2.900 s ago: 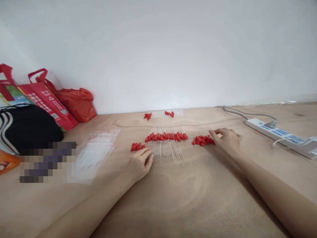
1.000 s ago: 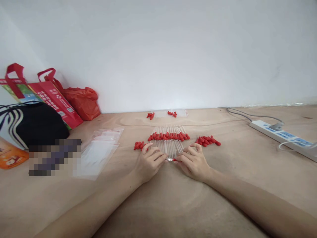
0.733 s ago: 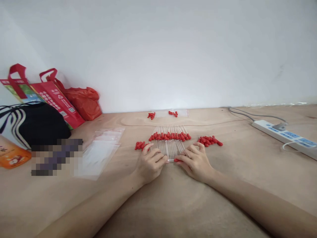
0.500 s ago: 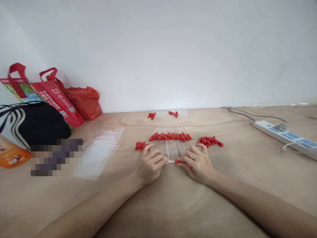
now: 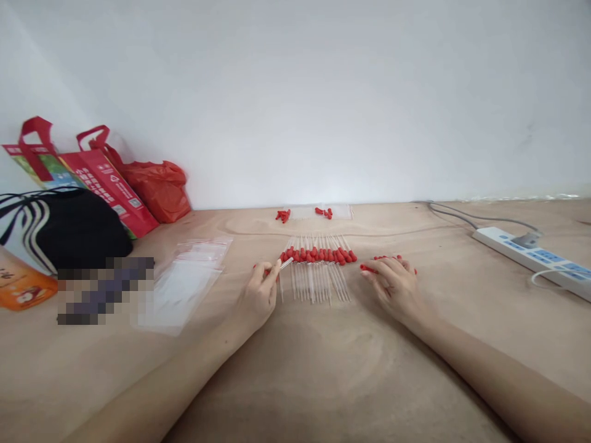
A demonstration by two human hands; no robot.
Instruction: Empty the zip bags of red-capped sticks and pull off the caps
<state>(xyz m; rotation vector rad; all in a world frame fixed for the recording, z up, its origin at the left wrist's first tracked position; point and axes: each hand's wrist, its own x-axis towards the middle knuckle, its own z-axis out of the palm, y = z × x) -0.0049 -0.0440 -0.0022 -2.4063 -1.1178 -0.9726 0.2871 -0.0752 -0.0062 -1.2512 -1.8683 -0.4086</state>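
Left hand (image 5: 261, 290) pinches our clear stick (image 5: 287, 264). Right hand (image 5: 396, 284) hides some red bits (image 5: 364, 267); we can't tell grip. Bags (image 5: 159, 192) near wall (image 5: 323, 111).

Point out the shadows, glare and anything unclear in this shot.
All in the head view: soft, dark shadow along the right forearm; pale glow low on the wall; faint glints on the clear tubes, their fine tips hard to separate; coarse pixelation hiding a dark item at left.
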